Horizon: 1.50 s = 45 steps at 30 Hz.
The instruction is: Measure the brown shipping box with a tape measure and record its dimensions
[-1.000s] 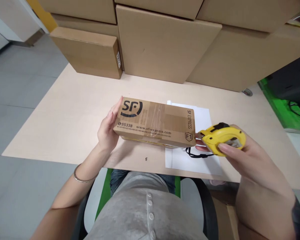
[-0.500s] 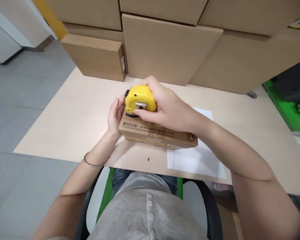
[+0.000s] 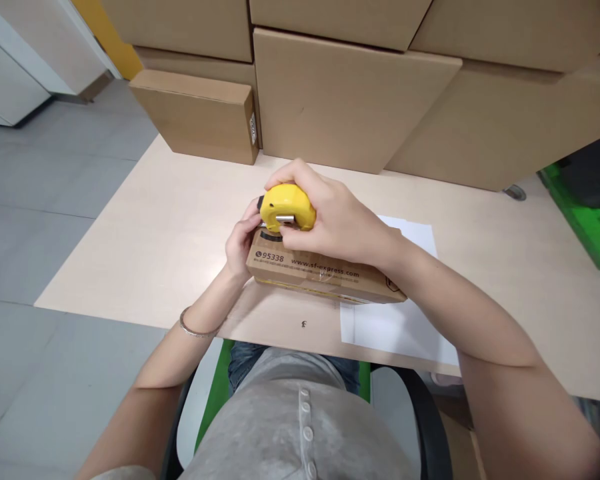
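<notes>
Head | brown printed cardboard box (image 3: 320, 270) near pale bench's (image 3: 130, 227) front edge | right hand (image 3: 343, 217) wrapped round yellow rounded tape measure (image 3: 287, 207) over box's left end; left hand (image 3: 240, 245) there, pinch unclear | I'd brace box, level measure

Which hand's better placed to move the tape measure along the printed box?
Right, I'd say: the right hand grips the yellow tape measure at the top of the printed box. The left hand is at the box's left end.
</notes>
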Motion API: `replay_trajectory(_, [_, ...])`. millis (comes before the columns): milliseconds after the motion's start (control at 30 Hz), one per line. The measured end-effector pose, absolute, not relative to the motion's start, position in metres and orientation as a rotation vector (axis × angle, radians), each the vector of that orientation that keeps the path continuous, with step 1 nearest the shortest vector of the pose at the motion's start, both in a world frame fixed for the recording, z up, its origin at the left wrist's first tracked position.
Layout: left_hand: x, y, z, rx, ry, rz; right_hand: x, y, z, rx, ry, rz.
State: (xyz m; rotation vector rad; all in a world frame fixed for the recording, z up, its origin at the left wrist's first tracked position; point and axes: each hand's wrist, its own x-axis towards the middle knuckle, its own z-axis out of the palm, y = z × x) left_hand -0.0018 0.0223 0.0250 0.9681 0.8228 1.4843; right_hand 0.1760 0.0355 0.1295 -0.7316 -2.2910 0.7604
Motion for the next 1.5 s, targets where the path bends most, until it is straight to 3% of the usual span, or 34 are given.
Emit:
replay_trajectory(233, [-0.005,0.026,0.023,1.07,0.738,1.498,0.196,0.025,0.139,-0.899,-2.205,0.707])
replay_trajectory(400, [-0.007,0.025,0.028,1.126,0.763,1.469,0.267,-0.001,0.144,-1.018,-2.084,0.702])
replay_trajectory(633, [-0.007,0.027,0.028,1.098,0.74,1.467,0.353,-0.032,0.11,-1.198,-1.741,0.643])
replay_trajectory(933, [-0.006,0.027,0.028,1.087,0.726,1.474,0.354,-0.027,0.081,-1.129,-1.671,0.691])
replay_trajectory(1500, [-0.007,0.025,0.029,1.1,0.741,1.452,0.353,-0.016,0.078,-1.144,-1.659,0.759])
